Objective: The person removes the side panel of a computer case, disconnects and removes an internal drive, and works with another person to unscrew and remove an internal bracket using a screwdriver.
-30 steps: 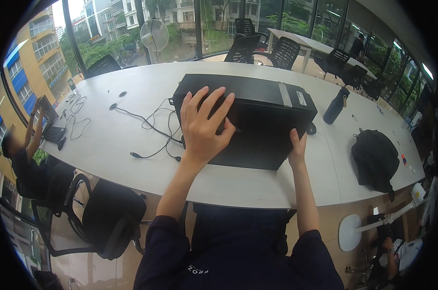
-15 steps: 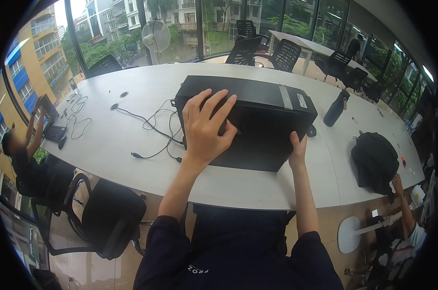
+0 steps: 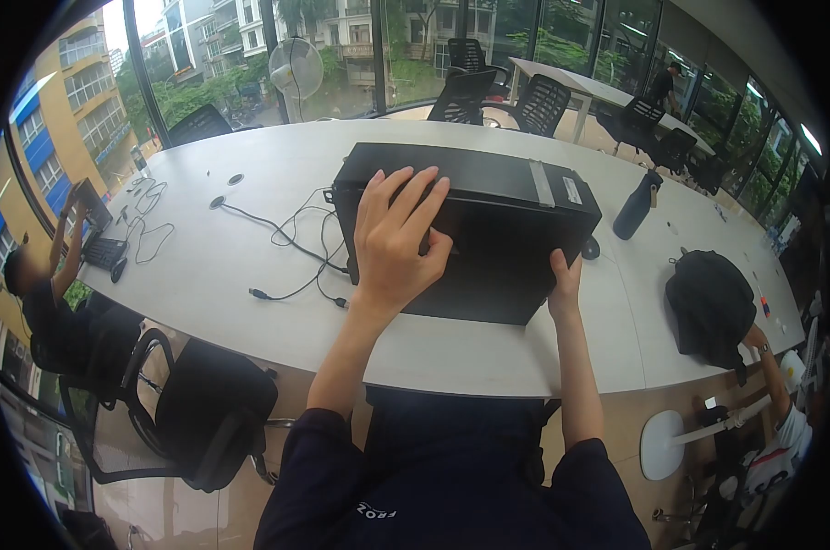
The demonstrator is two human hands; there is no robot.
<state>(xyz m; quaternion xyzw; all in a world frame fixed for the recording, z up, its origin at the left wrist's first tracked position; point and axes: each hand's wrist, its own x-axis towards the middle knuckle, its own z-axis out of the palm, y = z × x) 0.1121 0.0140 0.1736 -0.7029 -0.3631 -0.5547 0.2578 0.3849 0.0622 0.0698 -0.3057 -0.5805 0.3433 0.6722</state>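
Note:
A black desktop computer case (image 3: 493,270) stands on the white table in front of me, its broad side panel facing me. My left hand (image 3: 396,243) grips its upper left part. The fingers lie over the top edge, while the thumb bends against the side panel; what is under the thumb is hidden. At the lower right corner, my right hand (image 3: 565,280) holds the case, its thumb up on the panel and its other fingers mostly out of sight. Black cables (image 3: 296,246) run across the table to the left end of the case. Behind the right corner, a black mouse (image 3: 591,248) shows partly.
On the right are a dark bottle (image 3: 637,207) and a black backpack (image 3: 708,307), with a co-worker's hand (image 3: 755,337) touching the bag. At the left, another person sits by a keyboard (image 3: 103,251) and monitor (image 3: 92,203). An office chair (image 3: 208,403) stands near my left.
My left hand has shifted very slightly on the case, the forearm moving a little right. The co-worker's arm at the backpack has moved. A person at the far right back has come more into view.

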